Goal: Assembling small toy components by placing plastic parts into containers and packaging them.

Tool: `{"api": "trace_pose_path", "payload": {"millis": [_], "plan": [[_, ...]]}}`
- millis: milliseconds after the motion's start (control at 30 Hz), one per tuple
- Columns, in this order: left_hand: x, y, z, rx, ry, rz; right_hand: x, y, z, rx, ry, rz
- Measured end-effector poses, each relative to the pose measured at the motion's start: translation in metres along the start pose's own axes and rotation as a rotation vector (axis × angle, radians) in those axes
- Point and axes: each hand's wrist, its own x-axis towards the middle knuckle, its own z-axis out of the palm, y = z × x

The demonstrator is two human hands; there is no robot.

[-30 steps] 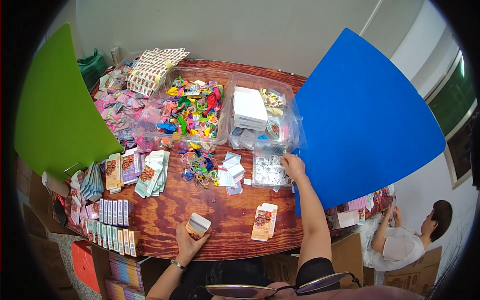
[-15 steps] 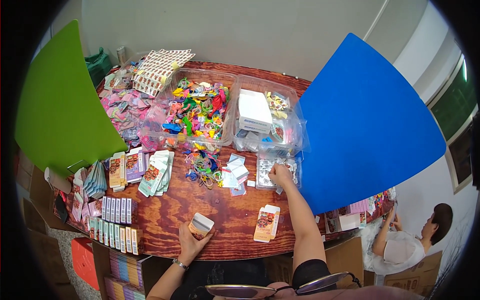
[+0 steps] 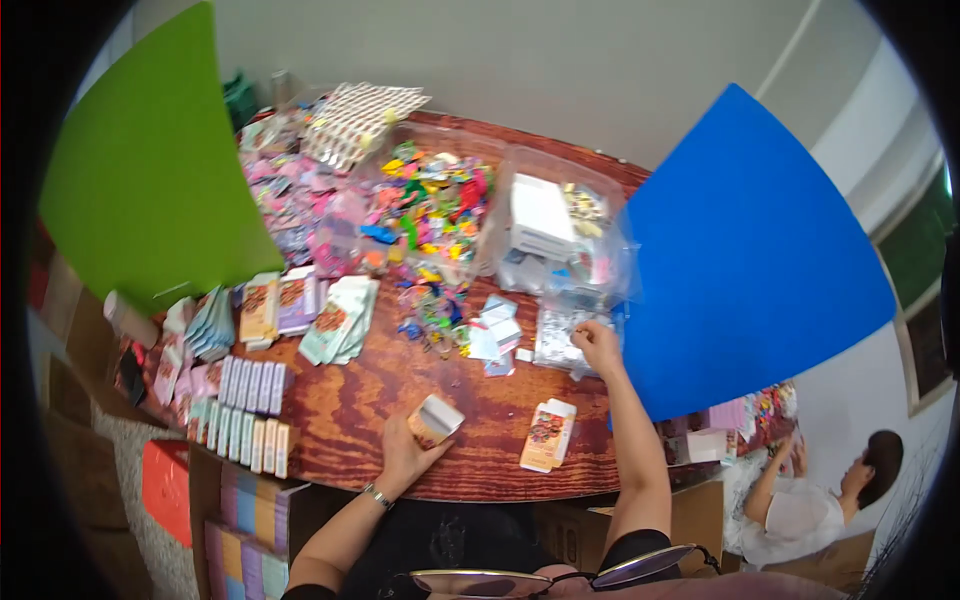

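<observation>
**Box in one hand, foil packets under the other**

At the far left edge of the round, glossy, reddish wooden surface stand rows of small flat cardboard boxes on edge, pale and stiff, with loose flattened cartons fanned out beyond them.

My left hand is wrapped around a small open cardboard box with a white inside, fingers closed on its sides, low on the surface near my body. I judge that a light grip is best here: thin card dents easily, so I should hold it by the corners and keep the open mouth turned up and toward my other hand.

Between my hands lies a flat printed carton with an orange picture, apart from both.

My right hand reaches further out, fingertips pinched together at the edge of a pile of shiny, crinkled silver foil packets; whether one is actually caught between them I cannot tell. Foil is slippery and the packets cling together, so I think picking a single one by its edge works best.

Beyond sit clear plastic tubs and a heap of bright plastic trinkets.
</observation>
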Motion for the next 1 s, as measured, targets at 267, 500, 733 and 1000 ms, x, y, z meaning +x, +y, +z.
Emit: {"api": "trace_pose_path", "payload": {"millis": [267, 500, 733, 1000], "plan": [[0.008, 0.006, 0.004, 0.063, 0.178, -0.016, -0.100, -0.199, 0.046, 0.216, -0.413, -0.627], [0.003, 0.012, -0.007, 0.024, 0.176, 0.026, -0.132, -0.229, 0.077, -0.231, -0.387, -0.771], [0.006, 0.017, -0.018, -0.072, 0.334, -0.005, -0.162, -0.204, 0.092, 0.169, 0.072, -0.782], [-0.002, 0.019, -0.019, -0.093, 0.243, 0.027, -0.180, -0.185, 0.132, 0.419, -0.029, -0.515]]}}
